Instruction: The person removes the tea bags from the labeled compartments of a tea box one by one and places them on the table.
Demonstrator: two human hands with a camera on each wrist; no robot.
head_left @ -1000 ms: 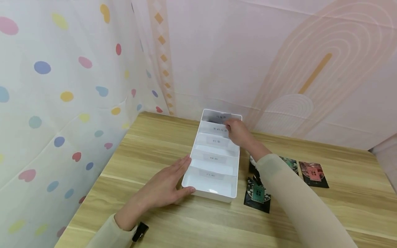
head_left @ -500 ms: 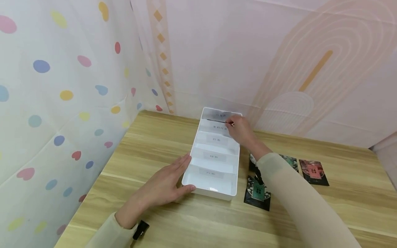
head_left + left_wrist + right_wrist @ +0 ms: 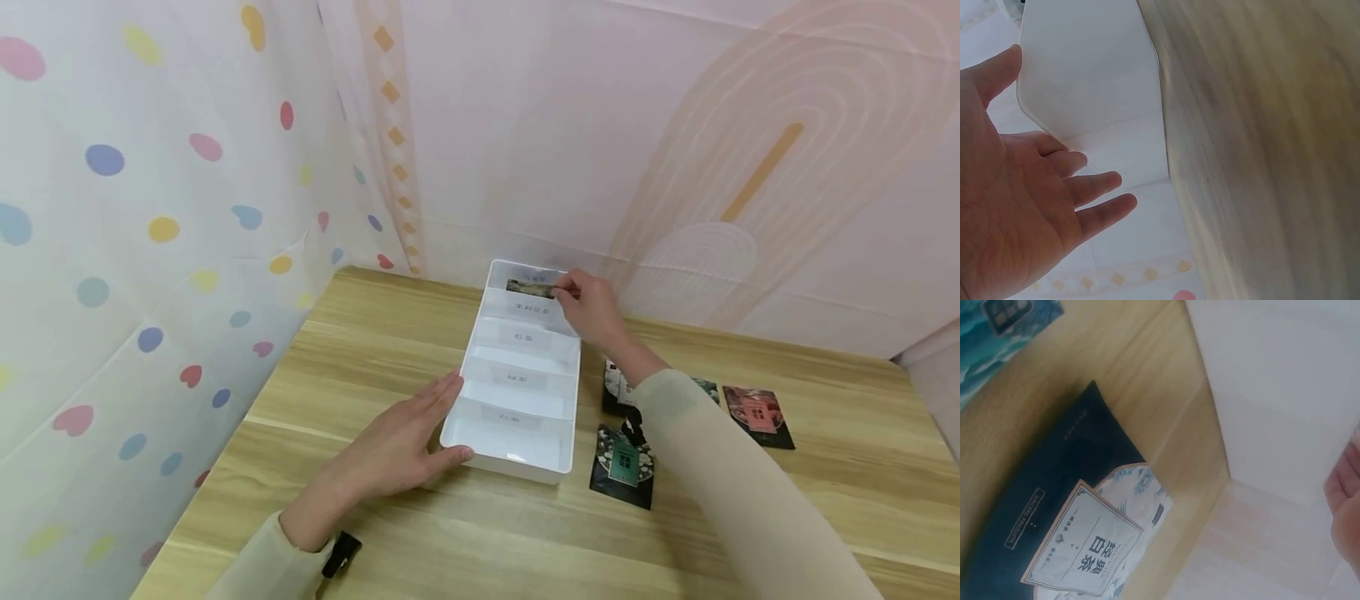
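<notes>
A long white divided box [image 3: 517, 462] stands on the table, with a label in each of its several compartments. My left hand [image 3: 397, 442] rests against its near left corner, fingers straight along the side and thumb at the front edge. In the left wrist view the same hand [image 3: 1035, 181] shows its palm beside the white wall. At the far compartment my right hand [image 3: 596, 312] pinches the right end of a dark, patterned tea packet [image 3: 528, 288], which is partly down inside it. The right wrist view shows only part of that hand [image 3: 1346, 494] past the box wall.
Right of the box lie a green-labelled packet [image 3: 624, 467], a white-labelled packet [image 3: 1085, 544], a red-labelled packet [image 3: 759, 418] and another green one [image 3: 708, 389] partly behind my sleeve. Patterned cloth [image 3: 525, 167] hangs behind the wooden table [image 3: 375, 333].
The tea packet in my right hand has tilted, so its patterned face shows instead of a thin dark edge. My right hand has shifted slightly right; my left hand has stayed in place.
</notes>
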